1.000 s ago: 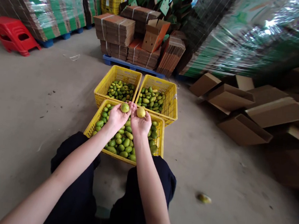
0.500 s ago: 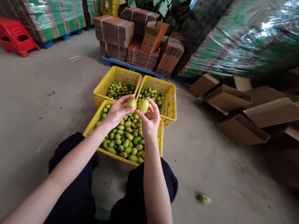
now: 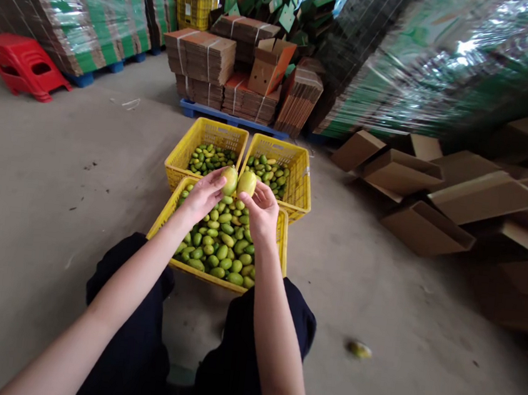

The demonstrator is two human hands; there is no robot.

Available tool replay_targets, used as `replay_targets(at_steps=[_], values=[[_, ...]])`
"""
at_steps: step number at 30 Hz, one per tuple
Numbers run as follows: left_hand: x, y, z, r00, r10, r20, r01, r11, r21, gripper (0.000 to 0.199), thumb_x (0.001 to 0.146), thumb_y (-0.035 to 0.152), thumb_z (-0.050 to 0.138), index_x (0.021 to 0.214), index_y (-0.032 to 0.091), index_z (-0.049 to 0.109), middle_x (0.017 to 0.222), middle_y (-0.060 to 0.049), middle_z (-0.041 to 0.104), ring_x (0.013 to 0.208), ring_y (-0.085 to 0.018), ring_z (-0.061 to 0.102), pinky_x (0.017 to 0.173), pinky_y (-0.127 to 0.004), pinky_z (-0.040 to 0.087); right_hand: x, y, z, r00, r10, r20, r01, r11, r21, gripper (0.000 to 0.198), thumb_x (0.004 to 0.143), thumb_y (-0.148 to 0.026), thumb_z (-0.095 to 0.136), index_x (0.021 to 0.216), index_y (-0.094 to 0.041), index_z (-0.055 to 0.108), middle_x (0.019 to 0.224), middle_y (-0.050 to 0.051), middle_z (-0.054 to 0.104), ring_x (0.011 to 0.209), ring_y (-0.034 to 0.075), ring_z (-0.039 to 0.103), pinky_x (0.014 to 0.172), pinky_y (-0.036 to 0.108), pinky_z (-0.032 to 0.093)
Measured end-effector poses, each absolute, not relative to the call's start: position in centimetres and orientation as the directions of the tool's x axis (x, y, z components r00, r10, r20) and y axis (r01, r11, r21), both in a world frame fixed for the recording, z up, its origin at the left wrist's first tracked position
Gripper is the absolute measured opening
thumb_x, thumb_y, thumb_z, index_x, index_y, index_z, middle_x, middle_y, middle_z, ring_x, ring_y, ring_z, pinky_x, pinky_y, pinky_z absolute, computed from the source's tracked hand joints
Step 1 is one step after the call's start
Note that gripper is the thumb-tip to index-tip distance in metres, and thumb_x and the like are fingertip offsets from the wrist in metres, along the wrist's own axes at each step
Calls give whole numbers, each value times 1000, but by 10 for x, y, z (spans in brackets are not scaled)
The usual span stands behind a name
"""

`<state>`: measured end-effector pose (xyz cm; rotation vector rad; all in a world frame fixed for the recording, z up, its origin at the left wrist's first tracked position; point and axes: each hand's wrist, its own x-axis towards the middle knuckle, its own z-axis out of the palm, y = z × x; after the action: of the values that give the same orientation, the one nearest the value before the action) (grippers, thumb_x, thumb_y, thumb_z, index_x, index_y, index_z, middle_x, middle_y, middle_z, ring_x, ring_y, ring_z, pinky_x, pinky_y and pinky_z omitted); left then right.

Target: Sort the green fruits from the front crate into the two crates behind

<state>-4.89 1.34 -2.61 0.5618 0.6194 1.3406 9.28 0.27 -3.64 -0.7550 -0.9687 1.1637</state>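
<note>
My left hand (image 3: 206, 195) is closed around a yellow-green, oval, lemon-like fruit (image 3: 229, 181), held by thumb and fingers. A second such fruit (image 3: 247, 184), paler yellow, is gripped in my right hand (image 3: 263, 207). Both are held side by side, close together, above the back of the near yellow crate (image 3: 217, 279). Many green and yellow-green fruits (image 3: 223, 253) fill that crate. Behind it stand a left rear crate (image 3: 181, 151) and a right rear crate (image 3: 300, 179), both holding smaller heaps of similar fruit.
One loose fruit (image 3: 359, 349) lies on the floor at right. Open cardboard boxes (image 3: 403, 174) are piled on the right. Bundled flat cartons (image 3: 201, 56) sit on a blue pallet (image 3: 234, 118) behind the crates. A red stool (image 3: 20, 65) stands at left, near wrapped stacks (image 3: 85, 9).
Both fruits have been turned in my fingers and now show more of their long sides. The right-hand fruit has shifted slightly left. The crates have stayed in place.
</note>
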Motion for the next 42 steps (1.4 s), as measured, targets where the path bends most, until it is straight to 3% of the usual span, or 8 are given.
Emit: replay_targets(at_steps=[5, 9, 14, 19, 27, 31, 35, 42], values=[[-50, 16, -28, 121, 972, -203, -741, 224, 632, 32, 82, 19, 71, 114, 19, 68, 88, -1, 75, 81, -12, 70, 73, -19, 52, 89, 5, -38, 75, 991, 112, -484, 134, -865, 38, 58, -31, 86, 92, -24, 72, 85, -1, 75, 81, 17, 68, 82, 34, 54], [-50, 17, -31, 111, 976, -189, -745, 208, 634, 19, 88, 24, 66, 104, 16, 71, 87, -4, 75, 82, -13, 70, 72, -20, 52, 85, 5, -40, 80, 991, 107, -532, 133, -836, 40, 55, -32, 88, 91, -25, 72, 75, -4, 72, 70, 14, 65, 75, 29, 54], [-50, 14, -26, 141, 973, -182, -746, 225, 626, 14, 93, 22, 59, 93, 14, 70, 80, -3, 74, 71, -10, 69, 66, -18, 53, 85, 4, -38, 79, 986, 145, -572, 164, -804, 42, 52, -29, 88, 90, -26, 72, 76, -6, 72, 70, 12, 64, 74, 27, 54], [-51, 12, -25, 135, 972, -191, -745, 227, 628, 7, 88, 17, 64, 93, 17, 68, 82, -1, 75, 70, -9, 69, 69, -17, 55, 89, 2, -35, 80, 984, 159, -573, 176, -800, 44, 54, -25, 87, 95, -25, 71, 81, -4, 73, 74, 12, 65, 76, 27, 53], [-49, 11, -23, 121, 964, -238, -786, 239, 570, 33, 93, 10, 52, 123, 17, 64, 94, -5, 76, 79, -13, 73, 81, -26, 60, 93, 4, -34, -8, 998, 64, -623, 45, -781, 17, 71, -28, 70, 87, -21, 69, 83, -1, 75, 80, 19, 69, 77, 34, 59], [-47, 9, -19, 147, 942, -302, -768, 302, 565, 35, 97, 20, 49, 128, 11, 62, 98, -11, 76, 81, -16, 74, 76, -25, 62, 93, 7, -34, -60, 998, 10, -653, -32, -757, 16, 84, -29, 52, 87, -21, 65, 80, 2, 73, 81, 20, 70, 77, 37, 59], [-50, 8, -13, 240, 924, -298, -753, 371, 543, 38, 99, 29, 45, 127, 8, 61, 96, -11, 75, 76, -15, 74, 65, -21, 62, 91, 7, -33, -90, 995, -35, -650, -85, -755, 25, 85, -38, 49, 89, -20, 67, 72, 1, 72, 72, 18, 68, 63, 31, 58], [-52, 10, -13, 269, 890, -369, -744, 435, 507, 39, 100, 38, 44, 117, 11, 66, 82, -9, 73, 53, -10, 66, 48, -15, 55, 85, 3, -36, -128, 992, 7, -651, -79, -755, 32, 81, -53, 62, 84, -21, 63, 68, -2, 67, 47, 11, 52, 39, 23, 40]])
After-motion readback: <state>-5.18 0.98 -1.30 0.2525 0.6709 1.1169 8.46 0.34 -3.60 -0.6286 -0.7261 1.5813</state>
